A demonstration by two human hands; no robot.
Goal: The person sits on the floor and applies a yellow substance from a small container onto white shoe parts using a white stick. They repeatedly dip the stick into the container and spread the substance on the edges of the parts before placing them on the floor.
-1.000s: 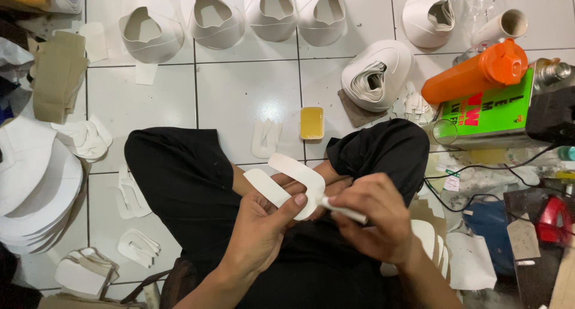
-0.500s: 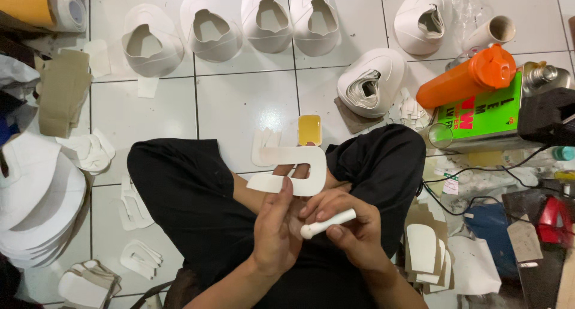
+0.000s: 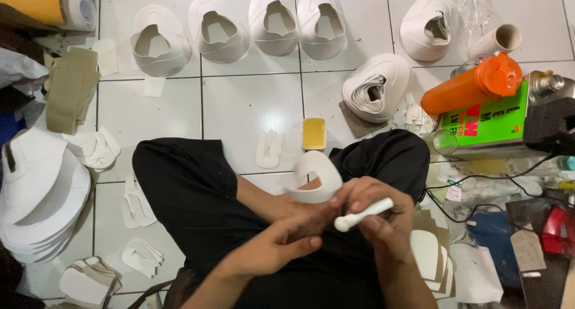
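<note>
i am watching a seated person working over crossed legs in black trousers [image 3: 179,195]; the right hand [image 3: 374,216] is clamped on a white stick tool [image 3: 363,214], the left hand [image 3: 281,243] is pinching, fingers together, a curved white cut piece [image 3: 314,177] just above the lap. beyond, on the white tiled floor [image 3: 251,105], a small yellow block [image 3: 314,133] is lying, a green tin [image 3: 488,120] under an orange bottle [image 3: 473,84] is standing at right, and white shoe uppers [image 3: 275,21] are lining the far edge.
</note>
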